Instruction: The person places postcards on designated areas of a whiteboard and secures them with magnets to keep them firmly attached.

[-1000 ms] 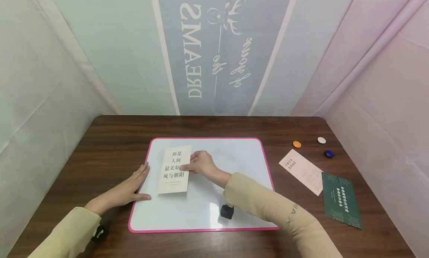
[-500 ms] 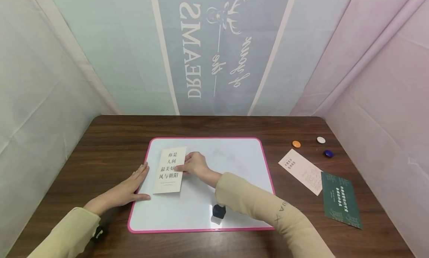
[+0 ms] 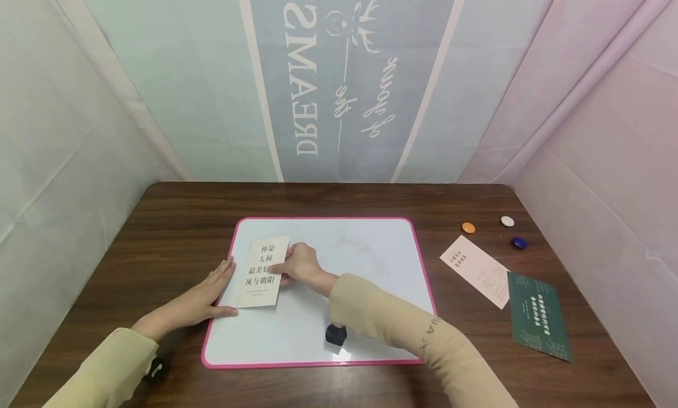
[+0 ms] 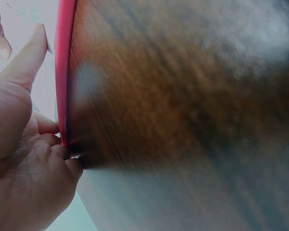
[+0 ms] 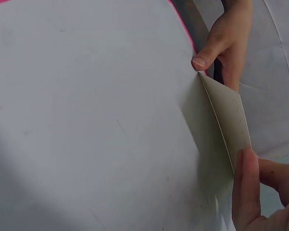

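My right hand (image 3: 301, 265) pinches the right edge of a cream card (image 3: 258, 272) printed with dark Chinese characters. In the right wrist view the card (image 5: 231, 113) stands tilted over the whiteboard (image 3: 371, 278), its shadow falling on the white surface. The card's lower left corner is right at the thumb of my left hand (image 3: 196, 302). That hand rests along the board's left edge, fingers straight, thumb laid over the pink rim (image 4: 62, 72). A dark block-shaped thing (image 3: 336, 335) shows under the right cuff, above the board.
Right of the board, a pale pink card (image 3: 475, 272) lies partly overlapped by a green card (image 3: 539, 317). Behind them are orange (image 3: 468, 227), white (image 3: 507, 221) and blue (image 3: 519, 242) round buttons. The brown table (image 3: 339, 199) ends at a hanging cloth.
My right hand has carried the cream card left and slightly toward me, up to the left thumb. The left hand has stayed at the board's edge.
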Available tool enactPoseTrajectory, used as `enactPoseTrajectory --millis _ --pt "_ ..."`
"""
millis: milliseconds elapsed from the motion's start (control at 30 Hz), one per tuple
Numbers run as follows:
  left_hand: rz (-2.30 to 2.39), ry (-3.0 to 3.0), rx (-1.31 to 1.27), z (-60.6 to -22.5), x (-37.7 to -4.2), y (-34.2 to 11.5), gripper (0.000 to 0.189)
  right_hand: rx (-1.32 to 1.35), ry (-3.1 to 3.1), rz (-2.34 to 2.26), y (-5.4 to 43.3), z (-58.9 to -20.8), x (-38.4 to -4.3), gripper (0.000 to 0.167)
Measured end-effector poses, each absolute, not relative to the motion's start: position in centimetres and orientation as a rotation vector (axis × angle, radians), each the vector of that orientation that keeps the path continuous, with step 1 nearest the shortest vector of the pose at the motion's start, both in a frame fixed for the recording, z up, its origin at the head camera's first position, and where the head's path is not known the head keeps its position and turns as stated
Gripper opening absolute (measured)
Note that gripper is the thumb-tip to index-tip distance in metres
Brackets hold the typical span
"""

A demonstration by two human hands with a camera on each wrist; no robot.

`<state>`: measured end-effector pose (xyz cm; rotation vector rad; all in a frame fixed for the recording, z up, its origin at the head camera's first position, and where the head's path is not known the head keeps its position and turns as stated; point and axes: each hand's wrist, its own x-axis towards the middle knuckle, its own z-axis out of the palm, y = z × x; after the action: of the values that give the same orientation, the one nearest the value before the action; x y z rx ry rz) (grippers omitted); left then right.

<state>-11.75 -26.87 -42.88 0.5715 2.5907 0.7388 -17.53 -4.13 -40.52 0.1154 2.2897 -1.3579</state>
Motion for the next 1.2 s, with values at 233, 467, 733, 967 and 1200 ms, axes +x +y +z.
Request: enactPoseTrajectory --millis 233,467,733,967,1200 --pt "0.736 2.591 0.567 -42.9 -11.7 -26.8 0.104 0.039 2.352 -1.276 -4.4 -40.7 -17.5 0.02" --pt "0.738 2.586 0.573 -42.8 -11.8 -26.8 0.104 0.009 2.385 -1.22 -4.7 -40.5 -17.6 0.021" --pt "0.727 2.591 0.584 -43.1 -11.8 -27.0 0.104 0.003 2.442 -1.164 -5.2 -40.6 -17.6 0.058" --pt "0.731 2.588 0.577 -43.0 -11.8 -27.0 0.104 -0.005 2.482 -1.081 -5.5 -40.8 -17.8 0.077" --pt "0.731 2.59 0.581 -43.0 -11.8 -27.0 0.104 -0.064 2.499 -1.079 -5.4 -41.0 -17.7 0.071"
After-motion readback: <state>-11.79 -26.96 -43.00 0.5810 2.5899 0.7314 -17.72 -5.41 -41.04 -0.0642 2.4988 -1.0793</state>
